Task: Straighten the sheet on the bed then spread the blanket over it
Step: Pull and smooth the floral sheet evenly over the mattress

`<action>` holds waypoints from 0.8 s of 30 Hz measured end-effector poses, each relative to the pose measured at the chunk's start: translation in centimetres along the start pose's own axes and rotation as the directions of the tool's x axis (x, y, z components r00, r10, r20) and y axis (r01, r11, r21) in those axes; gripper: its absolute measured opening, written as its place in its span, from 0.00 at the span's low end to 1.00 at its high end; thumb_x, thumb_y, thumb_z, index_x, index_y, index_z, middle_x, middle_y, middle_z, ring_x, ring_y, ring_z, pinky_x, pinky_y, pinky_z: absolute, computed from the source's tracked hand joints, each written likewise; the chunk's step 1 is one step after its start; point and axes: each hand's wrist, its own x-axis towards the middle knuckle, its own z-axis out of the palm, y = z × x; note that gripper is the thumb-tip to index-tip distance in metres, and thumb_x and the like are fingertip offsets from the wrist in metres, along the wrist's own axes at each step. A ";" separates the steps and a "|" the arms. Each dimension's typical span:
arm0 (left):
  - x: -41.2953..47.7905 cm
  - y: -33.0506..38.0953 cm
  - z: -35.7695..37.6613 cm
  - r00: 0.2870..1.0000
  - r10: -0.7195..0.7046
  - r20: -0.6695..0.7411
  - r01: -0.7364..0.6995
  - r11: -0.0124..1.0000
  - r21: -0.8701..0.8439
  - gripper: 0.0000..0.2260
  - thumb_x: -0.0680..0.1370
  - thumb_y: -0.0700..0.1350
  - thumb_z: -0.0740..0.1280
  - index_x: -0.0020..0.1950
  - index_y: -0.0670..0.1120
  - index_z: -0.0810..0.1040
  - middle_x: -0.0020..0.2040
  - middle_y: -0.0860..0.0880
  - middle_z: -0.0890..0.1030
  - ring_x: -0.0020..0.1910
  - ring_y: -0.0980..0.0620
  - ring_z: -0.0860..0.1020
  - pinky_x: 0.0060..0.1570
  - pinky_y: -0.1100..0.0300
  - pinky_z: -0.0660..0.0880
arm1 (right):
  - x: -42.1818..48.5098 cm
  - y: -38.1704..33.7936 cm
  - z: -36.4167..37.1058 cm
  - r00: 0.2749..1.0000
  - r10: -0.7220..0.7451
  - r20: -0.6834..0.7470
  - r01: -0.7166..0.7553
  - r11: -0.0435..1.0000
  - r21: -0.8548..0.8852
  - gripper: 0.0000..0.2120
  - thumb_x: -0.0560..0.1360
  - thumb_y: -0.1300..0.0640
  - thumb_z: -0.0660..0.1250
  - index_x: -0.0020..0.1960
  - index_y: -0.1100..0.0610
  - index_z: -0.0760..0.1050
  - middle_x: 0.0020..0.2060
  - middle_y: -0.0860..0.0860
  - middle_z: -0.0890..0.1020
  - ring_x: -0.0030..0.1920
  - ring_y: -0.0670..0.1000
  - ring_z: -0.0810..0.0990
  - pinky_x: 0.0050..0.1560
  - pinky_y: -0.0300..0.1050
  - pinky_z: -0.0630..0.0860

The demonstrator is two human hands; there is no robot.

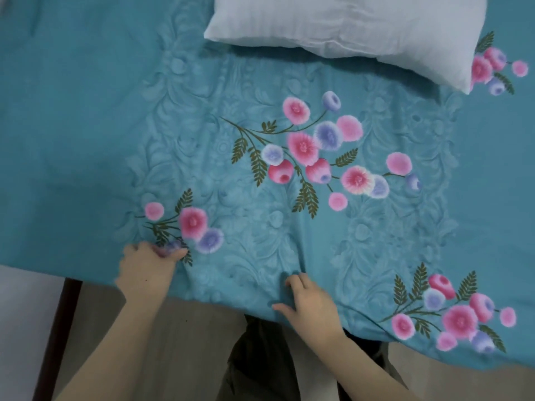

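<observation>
Head view: teal floral cover (260, 68) lies spread over the bed & fills most of the frame, w/ an embossed leaf pattern down the middle and pink/purple flower sprays printed on it (can't tell if this is the sheet or the blanket). Its near edge runs diagonally, higher at L, and hangs lower over the bedside at R.

L hand (147, 267) is at the near edge. Fingers are curled and pinch a bit of the cover right at a small flower cluster (191, 227); cloth puckers around the fingertips.

R hand (309, 305) rests on the cover just inside the near edge, near the L hand. Fingers (296, 280) are bent down onto the cloth, thumb out to the side, small creases around it. Can't tell if it actually grips a fold.

White pillow (347, 24) lies on the cover at the far side, well apart from both hands.

Below the edge: tan floor (179, 328), a dark wooden post (58, 328) at L, dark trousers (260, 363) btwn the forearms.
</observation>
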 end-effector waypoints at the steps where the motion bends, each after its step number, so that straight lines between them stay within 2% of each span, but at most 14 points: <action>1: 0.7 -0.6 -0.5 0.997 -0.055 -0.058 0.051 0.996 -0.075 0.28 0.70 0.59 0.74 0.57 0.39 0.74 0.58 0.37 0.71 0.58 0.33 0.74 0.54 0.38 0.72 | 0.3 -1.1 0.2 0.999 -0.025 0.022 0.026 1.000 -0.016 0.27 0.70 0.35 0.66 0.62 0.50 0.70 0.56 0.47 0.74 0.56 0.50 0.75 0.52 0.46 0.72; 3: 2.7 -2.0 -1.8 0.963 -0.203 -0.174 0.170 0.967 -0.189 0.32 0.71 0.55 0.75 0.63 0.36 0.68 0.62 0.34 0.69 0.61 0.30 0.71 0.55 0.34 0.70 | 1.2 -3.3 0.7 0.998 -0.036 0.052 0.039 0.998 -0.054 0.29 0.69 0.36 0.68 0.64 0.49 0.69 0.58 0.47 0.73 0.60 0.50 0.73 0.56 0.47 0.70; 4: 3.8 -2.8 -2.6 0.939 -0.280 -0.200 0.236 0.947 -0.216 0.34 0.71 0.54 0.74 0.66 0.35 0.65 0.65 0.33 0.67 0.63 0.30 0.69 0.56 0.33 0.69 | 1.4 -4.4 0.8 0.998 -0.049 0.040 0.053 0.994 -0.092 0.26 0.67 0.39 0.71 0.60 0.49 0.73 0.54 0.47 0.76 0.56 0.49 0.75 0.54 0.45 0.71; 5: 5.0 -3.6 -3.3 0.919 -0.340 -0.202 0.293 0.928 -0.232 0.35 0.71 0.54 0.74 0.68 0.35 0.64 0.67 0.33 0.65 0.64 0.30 0.67 0.58 0.33 0.68 | 1.5 -5.4 1.0 0.998 -0.058 0.011 0.059 0.990 -0.126 0.21 0.62 0.42 0.77 0.50 0.49 0.77 0.45 0.46 0.79 0.48 0.47 0.79 0.48 0.41 0.73; 7: 6.9 -5.4 -4.5 0.908 -0.378 -0.179 0.336 0.914 -0.229 0.32 0.73 0.55 0.72 0.67 0.37 0.66 0.68 0.34 0.65 0.65 0.30 0.67 0.61 0.35 0.66 | 1.3 -7.2 0.9 0.999 -0.053 -0.007 0.052 0.993 -0.103 0.20 0.47 0.47 0.84 0.30 0.49 0.76 0.27 0.44 0.77 0.28 0.43 0.77 0.32 0.32 0.70; 9: 8.1 -7.0 -5.2 0.939 -0.309 -0.154 0.287 0.947 -0.147 0.22 0.76 0.54 0.69 0.62 0.40 0.74 0.65 0.34 0.67 0.63 0.31 0.68 0.62 0.37 0.67 | 0.6 -7.9 1.6 0.995 -0.059 -0.074 0.057 0.998 -0.029 0.22 0.45 0.52 0.85 0.26 0.50 0.72 0.23 0.44 0.74 0.24 0.43 0.75 0.28 0.31 0.68; 12: 9.1 -8.8 -5.6 0.973 -0.171 -0.153 0.166 0.985 -0.045 0.14 0.79 0.51 0.65 0.56 0.42 0.78 0.59 0.35 0.70 0.60 0.32 0.70 0.60 0.39 0.67 | -0.3 -7.7 2.7 0.995 -0.076 -0.067 0.086 0.983 0.163 0.15 0.59 0.58 0.81 0.33 0.54 0.74 0.30 0.46 0.77 0.32 0.48 0.78 0.34 0.37 0.72; 15: 9.0 -9.9 -5.8 0.955 -0.148 -0.259 0.158 0.987 0.019 0.11 0.79 0.49 0.63 0.53 0.42 0.76 0.56 0.37 0.70 0.57 0.35 0.70 0.56 0.39 0.67 | 0.1 -7.7 2.5 0.993 -0.059 0.103 0.047 0.992 0.116 0.06 0.75 0.52 0.67 0.46 0.53 0.73 0.45 0.47 0.78 0.47 0.51 0.78 0.47 0.43 0.70; 17: 9.0 -10.3 -5.7 0.956 -0.156 -0.248 0.176 0.983 0.060 0.13 0.80 0.49 0.63 0.55 0.40 0.75 0.56 0.36 0.70 0.58 0.35 0.70 0.56 0.39 0.67 | 0.9 -7.8 2.0 0.963 -0.075 0.258 0.072 0.997 0.018 0.07 0.76 0.49 0.64 0.51 0.51 0.72 0.51 0.47 0.77 0.53 0.52 0.77 0.51 0.44 0.70; 19: 9.0 -10.5 -5.5 0.960 -0.184 -0.211 0.203 0.976 0.074 0.16 0.79 0.47 0.64 0.59 0.35 0.72 0.58 0.35 0.70 0.59 0.35 0.69 0.55 0.38 0.68 | 2.1 -7.8 1.0 0.931 -0.166 0.325 0.148 0.986 0.079 0.09 0.76 0.46 0.64 0.51 0.50 0.73 0.52 0.47 0.78 0.54 0.50 0.77 0.53 0.42 0.71; 21: 9.3 -10.9 -5.5 0.953 -0.219 -0.207 0.233 0.971 0.045 0.19 0.77 0.44 0.67 0.61 0.33 0.69 0.60 0.35 0.69 0.60 0.34 0.69 0.54 0.38 0.69 | 3.9 -7.2 -1.1 0.950 -0.227 0.213 0.170 0.952 0.256 0.08 0.77 0.46 0.64 0.53 0.48 0.75 0.53 0.46 0.78 0.56 0.48 0.78 0.55 0.41 0.71; 23: 9.8 -11.5 -5.9 0.961 -0.213 -0.179 0.214 0.977 -0.013 0.24 0.74 0.44 0.71 0.62 0.32 0.66 0.61 0.34 0.68 0.61 0.32 0.68 0.55 0.36 0.69 | 6.5 -5.1 -3.6 0.977 -0.181 -0.113 0.208 0.925 0.319 0.14 0.77 0.51 0.67 0.61 0.52 0.75 0.61 0.48 0.76 0.62 0.49 0.74 0.65 0.43 0.69; 24: 10.3 -12.0 -6.1 0.963 -0.206 -0.172 0.200 0.979 -0.048 0.27 0.73 0.45 0.73 0.63 0.32 0.65 0.62 0.33 0.68 0.62 0.31 0.68 0.56 0.36 0.69 | 8.2 -3.6 -5.0 0.953 -0.120 -0.279 0.202 0.936 0.288 0.18 0.76 0.54 0.69 0.65 0.55 0.74 0.65 0.52 0.75 0.66 0.52 0.72 0.69 0.47 0.66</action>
